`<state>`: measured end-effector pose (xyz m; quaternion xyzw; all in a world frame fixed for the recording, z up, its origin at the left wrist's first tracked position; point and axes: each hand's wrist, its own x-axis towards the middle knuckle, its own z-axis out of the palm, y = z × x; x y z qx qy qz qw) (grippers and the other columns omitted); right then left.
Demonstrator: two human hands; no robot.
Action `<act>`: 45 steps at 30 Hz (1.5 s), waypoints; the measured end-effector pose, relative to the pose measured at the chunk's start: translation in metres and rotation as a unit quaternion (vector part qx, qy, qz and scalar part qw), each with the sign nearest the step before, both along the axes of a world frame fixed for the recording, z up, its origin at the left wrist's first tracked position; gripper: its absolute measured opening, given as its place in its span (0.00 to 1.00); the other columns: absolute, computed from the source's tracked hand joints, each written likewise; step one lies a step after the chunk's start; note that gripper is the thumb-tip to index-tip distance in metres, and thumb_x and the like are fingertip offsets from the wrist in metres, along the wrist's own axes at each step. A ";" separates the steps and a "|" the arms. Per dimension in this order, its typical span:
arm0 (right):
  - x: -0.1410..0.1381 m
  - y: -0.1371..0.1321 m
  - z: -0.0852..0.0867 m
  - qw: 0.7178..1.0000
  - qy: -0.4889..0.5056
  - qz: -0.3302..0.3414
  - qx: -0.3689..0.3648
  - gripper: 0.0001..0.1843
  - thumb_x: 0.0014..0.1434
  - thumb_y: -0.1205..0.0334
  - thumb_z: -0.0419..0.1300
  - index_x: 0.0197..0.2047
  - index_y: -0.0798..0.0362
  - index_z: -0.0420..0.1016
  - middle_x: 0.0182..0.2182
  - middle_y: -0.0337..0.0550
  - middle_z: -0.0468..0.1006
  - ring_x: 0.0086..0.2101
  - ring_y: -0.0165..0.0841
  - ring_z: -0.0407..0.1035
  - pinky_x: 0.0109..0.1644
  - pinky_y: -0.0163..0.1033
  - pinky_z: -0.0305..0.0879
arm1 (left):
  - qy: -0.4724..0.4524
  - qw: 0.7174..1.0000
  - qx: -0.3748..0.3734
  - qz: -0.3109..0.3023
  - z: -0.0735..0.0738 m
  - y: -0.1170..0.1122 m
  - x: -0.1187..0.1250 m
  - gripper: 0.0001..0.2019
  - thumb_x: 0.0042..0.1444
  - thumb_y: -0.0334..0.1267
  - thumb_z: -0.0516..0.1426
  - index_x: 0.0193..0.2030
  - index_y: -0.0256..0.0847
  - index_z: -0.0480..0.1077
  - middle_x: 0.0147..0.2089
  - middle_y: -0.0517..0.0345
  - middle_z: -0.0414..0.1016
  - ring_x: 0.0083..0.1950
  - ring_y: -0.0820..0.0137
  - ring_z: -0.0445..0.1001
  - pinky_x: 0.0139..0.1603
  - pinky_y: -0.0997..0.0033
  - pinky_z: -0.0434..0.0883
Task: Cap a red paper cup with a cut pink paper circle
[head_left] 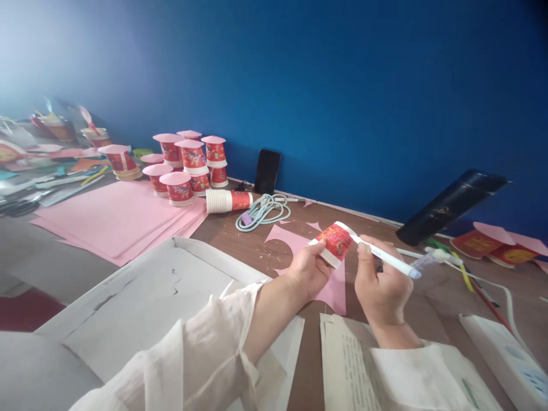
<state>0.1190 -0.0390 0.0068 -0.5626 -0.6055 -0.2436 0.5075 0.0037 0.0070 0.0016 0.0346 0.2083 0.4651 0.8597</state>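
A red patterned paper cup (336, 242) lies tilted in my left hand (310, 271), whose fingers are wrapped round its lower side. My right hand (381, 279) grips a white pen-shaped tool (389, 258), and the tool's tip meets the cup's white rim on the right. Whether the tip is a nib or a nozzle cannot be made out. Beneath the cup lies a cut piece of pink paper (336, 290) with curved edges.
Red cups topped with pink discs (177, 185) stand at the back left, beside pink sheets (115, 217). A nested cup stack (222, 201), coiled cable (265, 214) and phone (268, 171) lie near the wall. A black cylinder (454, 205) leans right; a power strip (509, 357) is at the front right.
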 end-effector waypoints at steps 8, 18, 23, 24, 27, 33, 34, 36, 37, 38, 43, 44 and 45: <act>0.018 0.018 -0.019 0.892 0.440 0.098 -0.036 0.14 0.61 0.52 0.62 0.45 0.52 0.72 0.36 0.46 0.81 0.28 0.36 0.78 0.34 0.45 0.75 | 0.018 1.000 -0.019 -0.015 0.003 -0.001 -0.002 0.07 0.59 0.31 0.59 0.43 0.32 0.73 0.47 0.43 0.80 0.43 0.66 0.79 0.46 0.71 0.76; -0.006 0.019 -0.015 0.753 0.581 0.262 -0.162 0.25 0.53 0.43 0.68 0.45 0.52 0.72 0.35 0.42 0.82 0.33 0.37 0.78 0.35 0.43 0.75 | -0.001 0.999 0.024 -0.045 0.006 -0.006 -0.004 0.08 0.59 0.32 0.58 0.42 0.30 0.75 0.40 0.46 0.80 0.39 0.68 0.78 0.48 0.70 0.74; -0.005 0.017 -0.013 0.761 0.599 0.203 -0.146 0.26 0.52 0.42 0.68 0.45 0.52 0.72 0.31 0.40 0.80 0.31 0.35 0.76 0.36 0.42 0.74 | 0.046 0.973 0.219 -0.050 -0.003 -0.015 0.003 0.15 0.50 0.36 0.68 0.44 0.34 0.77 0.42 0.49 0.80 0.44 0.66 0.77 0.54 0.67 0.69; -0.003 0.017 -0.015 0.775 0.582 0.196 -0.149 0.26 0.52 0.42 0.68 0.45 0.52 0.72 0.31 0.40 0.79 0.32 0.36 0.76 0.36 0.43 0.74 | 0.071 0.965 0.245 -0.054 -0.005 -0.016 0.005 0.17 0.47 0.35 0.69 0.44 0.35 0.78 0.43 0.50 0.80 0.46 0.65 0.76 0.55 0.66 0.67; 0.002 0.017 -0.023 0.831 0.508 0.176 -0.146 0.28 0.51 0.40 0.68 0.46 0.53 0.73 0.36 0.43 0.80 0.35 0.37 0.76 0.40 0.44 0.74 | 0.126 0.963 0.233 -0.047 -0.009 -0.016 0.006 0.18 0.42 0.33 0.71 0.42 0.36 0.78 0.40 0.52 0.79 0.43 0.67 0.75 0.54 0.65 0.66; 0.009 0.011 -0.014 0.910 0.398 0.093 -0.073 0.24 0.61 0.45 0.61 0.53 0.53 0.74 0.39 0.49 0.82 0.34 0.37 0.77 0.40 0.47 0.74 | 0.094 0.994 0.052 -0.012 -0.005 -0.006 0.003 0.11 0.44 0.30 0.68 0.37 0.37 0.76 0.38 0.56 0.78 0.37 0.73 0.72 0.47 0.71 0.67; 0.009 0.008 -0.010 0.925 0.367 0.078 -0.056 0.22 0.63 0.46 0.59 0.53 0.54 0.75 0.38 0.49 0.82 0.32 0.37 0.77 0.39 0.47 0.74 | 0.092 0.995 0.035 -0.011 -0.004 -0.005 0.003 0.11 0.45 0.29 0.68 0.37 0.37 0.76 0.39 0.55 0.78 0.37 0.73 0.73 0.46 0.72 0.67; 0.008 0.003 -0.003 0.954 0.293 0.043 -0.037 0.21 0.65 0.49 0.58 0.52 0.55 0.77 0.35 0.48 0.82 0.30 0.36 0.76 0.38 0.47 0.74 | 0.082 0.996 0.021 -0.015 -0.003 -0.005 0.002 0.10 0.47 0.28 0.67 0.38 0.37 0.76 0.40 0.55 0.79 0.39 0.73 0.73 0.46 0.73 0.68; 0.008 0.000 -0.002 0.967 0.252 0.030 -0.032 0.20 0.65 0.50 0.58 0.51 0.55 0.78 0.34 0.48 0.82 0.30 0.36 0.75 0.39 0.47 0.73 | 0.074 0.997 0.021 -0.018 -0.003 -0.005 0.002 0.10 0.47 0.27 0.66 0.38 0.37 0.76 0.40 0.55 0.79 0.40 0.73 0.74 0.47 0.74 0.68; 0.007 -0.001 -0.001 0.977 0.211 0.023 -0.027 0.18 0.65 0.52 0.59 0.51 0.55 0.79 0.34 0.49 0.82 0.31 0.37 0.76 0.40 0.48 0.73 | 0.068 0.997 0.022 -0.022 -0.003 -0.005 0.002 0.10 0.47 0.26 0.66 0.38 0.37 0.76 0.41 0.55 0.79 0.41 0.73 0.74 0.47 0.74 0.68; 0.007 -0.005 -0.005 0.995 0.085 0.047 0.003 0.11 0.63 0.61 0.62 0.47 0.53 0.80 0.39 0.49 0.84 0.34 0.38 0.79 0.42 0.46 0.75 | 0.066 0.995 0.064 -0.031 -0.003 -0.007 0.003 0.13 0.46 0.28 0.67 0.40 0.38 0.76 0.44 0.54 0.79 0.45 0.71 0.75 0.52 0.72 0.68; 0.006 -0.006 -0.005 0.996 0.077 0.051 0.003 0.11 0.62 0.62 0.62 0.47 0.53 0.80 0.39 0.49 0.84 0.34 0.38 0.79 0.42 0.46 0.75 | 0.071 0.994 0.075 -0.031 -0.003 -0.007 0.003 0.14 0.45 0.29 0.68 0.40 0.38 0.76 0.44 0.54 0.79 0.46 0.69 0.75 0.53 0.71 0.68; 0.006 -0.006 -0.005 0.996 0.070 0.052 0.000 0.11 0.62 0.62 0.62 0.47 0.53 0.80 0.38 0.49 0.84 0.34 0.38 0.79 0.42 0.46 0.76 | 0.074 0.993 0.084 -0.031 -0.003 -0.007 0.003 0.15 0.44 0.29 0.68 0.41 0.39 0.76 0.44 0.54 0.79 0.47 0.68 0.75 0.54 0.70 0.68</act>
